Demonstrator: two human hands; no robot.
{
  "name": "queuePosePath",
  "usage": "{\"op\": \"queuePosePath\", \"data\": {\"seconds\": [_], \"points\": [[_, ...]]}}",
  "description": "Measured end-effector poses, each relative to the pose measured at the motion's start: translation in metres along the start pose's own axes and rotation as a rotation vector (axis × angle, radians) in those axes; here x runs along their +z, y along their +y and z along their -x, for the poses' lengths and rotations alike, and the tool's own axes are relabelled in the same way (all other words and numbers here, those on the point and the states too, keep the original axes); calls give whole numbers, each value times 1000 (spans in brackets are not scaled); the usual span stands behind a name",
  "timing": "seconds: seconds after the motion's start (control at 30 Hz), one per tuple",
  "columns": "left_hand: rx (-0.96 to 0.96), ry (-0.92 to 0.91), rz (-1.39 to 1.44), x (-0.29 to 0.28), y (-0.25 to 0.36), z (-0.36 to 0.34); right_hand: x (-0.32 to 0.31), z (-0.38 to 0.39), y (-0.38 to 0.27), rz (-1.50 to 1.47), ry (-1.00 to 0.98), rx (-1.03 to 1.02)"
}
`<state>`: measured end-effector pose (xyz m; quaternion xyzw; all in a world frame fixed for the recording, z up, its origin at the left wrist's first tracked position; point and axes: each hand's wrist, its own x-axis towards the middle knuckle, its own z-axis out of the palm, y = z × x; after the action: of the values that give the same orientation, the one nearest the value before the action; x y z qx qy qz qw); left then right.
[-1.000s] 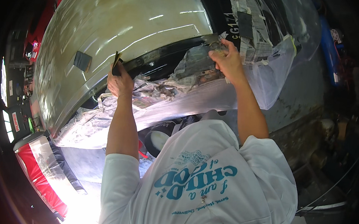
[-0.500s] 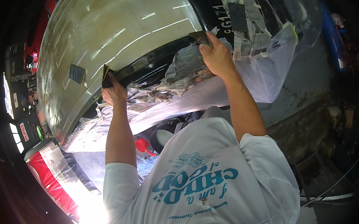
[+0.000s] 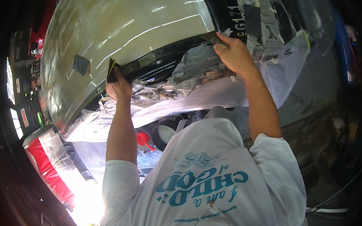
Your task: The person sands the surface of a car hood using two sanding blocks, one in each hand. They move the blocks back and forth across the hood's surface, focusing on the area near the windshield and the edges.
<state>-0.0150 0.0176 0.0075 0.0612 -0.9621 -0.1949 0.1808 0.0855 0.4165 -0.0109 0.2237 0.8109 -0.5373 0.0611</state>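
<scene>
In front of me a car's glossy olive-beige body panel [image 3: 124,29] carries bright streaks of reflected light. My left hand [image 3: 119,87] is closed at the panel's near edge, pinching a folded dark sheet of sandpaper [image 3: 112,69] that stands up from the surface. Further right, my right hand [image 3: 237,55] grips a brownish folded sheet [image 3: 212,38], probably sandpaper too, at the panel's right corner; its far part is hidden by my fingers. Between the hands runs a black strip [image 3: 168,59] along the edge. Another dark square of sandpaper [image 3: 82,65] lies on the panel at left.
Crumpled newspaper [image 3: 183,86] and clear plastic sheeting [image 3: 216,92] cover the car below the edge. Another dark sheet [image 3: 252,19] rests on newspaper at upper right. A red dipper [image 3: 144,140] and a dark bucket [image 3: 162,136] stand low beside me. A red-and-black bag-like object [image 3: 51,165] is at lower left.
The whole view has shifted, so car and hands sit a little further right in the picture. Both hands keep their grips; against the panel they have barely moved.
</scene>
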Motion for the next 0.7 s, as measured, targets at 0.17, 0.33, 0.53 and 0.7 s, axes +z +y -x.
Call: {"op": "queuePosePath", "data": {"seconds": [0.17, 0.33, 0.53, 0.7], "points": [[-16, -8, -16, -3, 4, 4, -1, 1, 2, 14, -32, 7], [44, 15, -47, 0, 3, 2, 10, -7, 24, 8, 52, -105], [8, 41, -21, -2, 6, 0, 0, 0, -12, 0, -61, 61], [3, 42, -12, -3, 6, 0, 3, 0, -6, -25, -43, 38]]}}
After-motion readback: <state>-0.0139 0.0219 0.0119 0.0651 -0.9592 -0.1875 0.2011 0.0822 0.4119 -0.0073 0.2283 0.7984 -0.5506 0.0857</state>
